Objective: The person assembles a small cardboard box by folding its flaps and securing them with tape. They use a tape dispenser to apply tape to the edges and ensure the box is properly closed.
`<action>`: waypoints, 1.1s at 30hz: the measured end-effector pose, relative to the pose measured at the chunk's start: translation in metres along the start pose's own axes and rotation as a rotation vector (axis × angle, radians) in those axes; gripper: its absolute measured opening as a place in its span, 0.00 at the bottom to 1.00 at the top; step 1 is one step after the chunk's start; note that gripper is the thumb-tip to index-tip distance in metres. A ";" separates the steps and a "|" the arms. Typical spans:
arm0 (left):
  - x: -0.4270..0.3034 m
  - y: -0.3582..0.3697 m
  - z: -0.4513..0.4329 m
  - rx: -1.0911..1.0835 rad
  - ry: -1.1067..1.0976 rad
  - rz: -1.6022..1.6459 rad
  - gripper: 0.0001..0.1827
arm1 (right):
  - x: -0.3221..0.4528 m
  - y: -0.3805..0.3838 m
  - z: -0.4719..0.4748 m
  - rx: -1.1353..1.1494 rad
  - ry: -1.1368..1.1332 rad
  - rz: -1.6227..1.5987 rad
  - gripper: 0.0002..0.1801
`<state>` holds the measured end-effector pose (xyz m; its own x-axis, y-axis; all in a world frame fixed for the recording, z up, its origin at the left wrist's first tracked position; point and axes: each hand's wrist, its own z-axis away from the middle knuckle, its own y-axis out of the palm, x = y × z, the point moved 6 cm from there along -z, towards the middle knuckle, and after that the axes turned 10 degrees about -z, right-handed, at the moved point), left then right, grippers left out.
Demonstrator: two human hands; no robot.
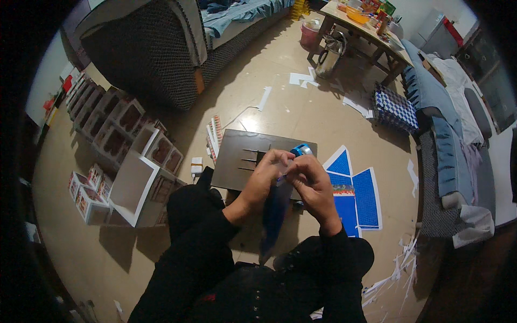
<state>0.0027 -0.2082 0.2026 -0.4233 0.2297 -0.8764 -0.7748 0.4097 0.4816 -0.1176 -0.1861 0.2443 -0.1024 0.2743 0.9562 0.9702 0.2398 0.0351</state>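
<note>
My left hand [260, 181] and my right hand [313, 183] meet in front of me, fingertips pinched close together. Between them hangs a thin dark blue sheet [276, 210], gripped near its upper end. Its lower end reaches towards my lap, and its exact material is hard to tell. Beneath and beyond the hands stands a low dark-topped table [230, 157]. Several thin dark strips [250, 159] lie on it, partly covered by my left hand. A blue and silver round object [302, 149] rests just beyond my right hand.
White-edged blue card pieces [367, 198] lie on the floor at right. Printed paper house models [117, 129] and an open white box form [133, 185] stand at left. A white charger [196, 166] sits near the table. Paper scraps [398, 266] litter the floor; a sofa [452, 161] lines the right.
</note>
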 end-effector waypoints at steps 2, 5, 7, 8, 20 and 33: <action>0.003 0.001 0.005 0.016 -0.076 0.008 0.20 | 0.008 0.000 0.000 -0.009 -0.057 0.105 0.09; 0.012 0.004 0.009 0.096 -0.217 0.077 0.23 | 0.022 0.001 0.002 -0.022 -0.145 0.237 0.09; 0.011 0.006 0.010 0.136 -0.196 0.067 0.25 | 0.030 0.005 0.003 -0.026 -0.195 0.290 0.10; 0.013 0.003 0.010 0.141 -0.173 0.043 0.26 | 0.033 0.007 0.004 -0.026 -0.215 0.309 0.10; -0.010 0.011 0.023 0.162 -0.050 -0.142 0.41 | 0.062 0.003 0.016 -0.090 -0.288 0.338 0.12; -0.052 0.024 0.041 0.070 0.613 -0.780 0.23 | 0.069 -0.010 0.024 -0.165 -0.306 0.441 0.08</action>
<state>0.0247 -0.1742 0.2599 0.0084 -0.6138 -0.7894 -0.9185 0.3073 -0.2487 -0.1399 -0.1471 0.3024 0.2855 0.5795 0.7634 0.9546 -0.1012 -0.2802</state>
